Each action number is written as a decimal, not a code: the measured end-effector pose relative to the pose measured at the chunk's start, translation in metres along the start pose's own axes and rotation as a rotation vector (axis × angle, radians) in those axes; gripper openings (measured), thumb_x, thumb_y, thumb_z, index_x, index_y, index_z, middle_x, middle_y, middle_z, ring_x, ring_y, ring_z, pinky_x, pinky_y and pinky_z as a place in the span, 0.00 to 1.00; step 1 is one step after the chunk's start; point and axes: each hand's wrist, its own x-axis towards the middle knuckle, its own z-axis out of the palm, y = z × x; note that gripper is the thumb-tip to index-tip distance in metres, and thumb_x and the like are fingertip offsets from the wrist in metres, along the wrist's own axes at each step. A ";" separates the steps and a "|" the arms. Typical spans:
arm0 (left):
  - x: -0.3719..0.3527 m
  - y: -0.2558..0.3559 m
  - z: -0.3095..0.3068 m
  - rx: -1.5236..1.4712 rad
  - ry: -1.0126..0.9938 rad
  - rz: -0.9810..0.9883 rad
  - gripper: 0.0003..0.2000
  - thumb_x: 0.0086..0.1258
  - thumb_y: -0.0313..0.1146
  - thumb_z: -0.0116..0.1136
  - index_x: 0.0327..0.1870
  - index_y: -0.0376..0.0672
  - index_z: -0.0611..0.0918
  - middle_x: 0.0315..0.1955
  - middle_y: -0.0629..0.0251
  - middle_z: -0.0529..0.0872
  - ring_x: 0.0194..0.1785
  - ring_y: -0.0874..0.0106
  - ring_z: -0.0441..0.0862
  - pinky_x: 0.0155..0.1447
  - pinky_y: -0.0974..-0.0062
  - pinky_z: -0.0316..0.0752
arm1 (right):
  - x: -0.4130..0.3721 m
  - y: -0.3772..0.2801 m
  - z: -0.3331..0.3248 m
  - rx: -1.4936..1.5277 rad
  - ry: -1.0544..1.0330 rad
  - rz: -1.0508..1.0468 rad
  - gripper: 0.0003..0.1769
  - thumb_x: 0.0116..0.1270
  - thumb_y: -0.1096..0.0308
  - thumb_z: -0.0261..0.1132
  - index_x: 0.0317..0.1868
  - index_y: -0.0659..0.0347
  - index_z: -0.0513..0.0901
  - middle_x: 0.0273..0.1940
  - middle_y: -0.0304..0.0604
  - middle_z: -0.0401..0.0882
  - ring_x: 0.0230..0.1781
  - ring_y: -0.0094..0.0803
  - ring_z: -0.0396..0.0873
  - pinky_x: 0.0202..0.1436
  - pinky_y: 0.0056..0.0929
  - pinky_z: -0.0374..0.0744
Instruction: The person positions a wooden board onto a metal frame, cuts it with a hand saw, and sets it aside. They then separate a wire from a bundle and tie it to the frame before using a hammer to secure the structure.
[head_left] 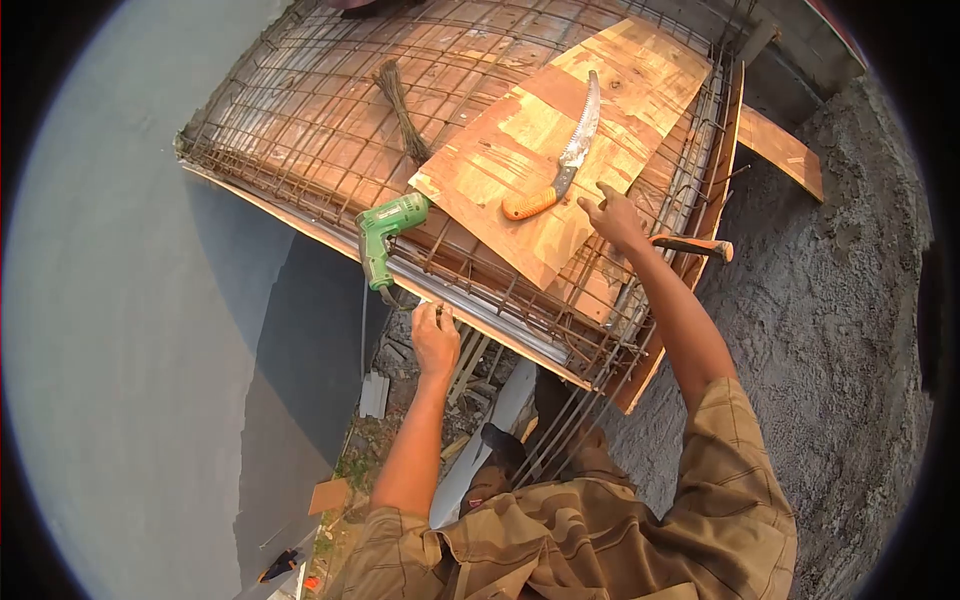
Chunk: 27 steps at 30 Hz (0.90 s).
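Note:
My left hand (435,338) grips the near edge of a rusty rebar mesh (300,120), just below a green power drill (385,235) that lies on the mesh. My right hand (612,215) rests on a plywood sheet (560,140) with fingers spread, holding nothing. Close to it lies a curved pruning saw (575,150) with an orange handle. A hammer handle (695,246) pokes out just right of that hand.
A bundle of tie wire (400,105) lies on the mesh. A grey wall (120,300) drops away at left. Rough concrete (840,300) lies at right. Far below are scraps and debris (380,395). A wooden board (780,150) sits at upper right.

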 end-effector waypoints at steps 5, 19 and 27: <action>-0.011 0.006 0.001 -0.055 -0.077 -0.114 0.18 0.73 0.30 0.60 0.61 0.35 0.78 0.54 0.49 0.78 0.53 0.54 0.80 0.58 0.57 0.75 | 0.043 -0.051 0.051 0.338 0.158 0.581 0.71 0.53 0.33 0.75 0.82 0.59 0.41 0.79 0.73 0.34 0.81 0.65 0.42 0.76 0.65 0.57; -0.022 -0.003 0.019 -0.187 -0.129 -0.286 0.21 0.77 0.29 0.55 0.70 0.40 0.71 0.59 0.47 0.75 0.59 0.51 0.76 0.61 0.55 0.72 | 0.072 0.052 0.080 1.180 0.298 0.645 0.32 0.65 0.63 0.76 0.56 0.84 0.74 0.49 0.57 0.82 0.44 0.44 0.83 0.46 0.41 0.82; -0.019 0.008 0.018 -0.401 -0.036 -0.364 0.35 0.75 0.40 0.58 0.77 0.37 0.58 0.65 0.43 0.70 0.63 0.50 0.75 0.64 0.54 0.72 | 0.055 0.021 0.055 1.042 0.690 0.450 0.14 0.77 0.65 0.61 0.41 0.72 0.81 0.34 0.45 0.81 0.32 0.30 0.75 0.39 0.36 0.75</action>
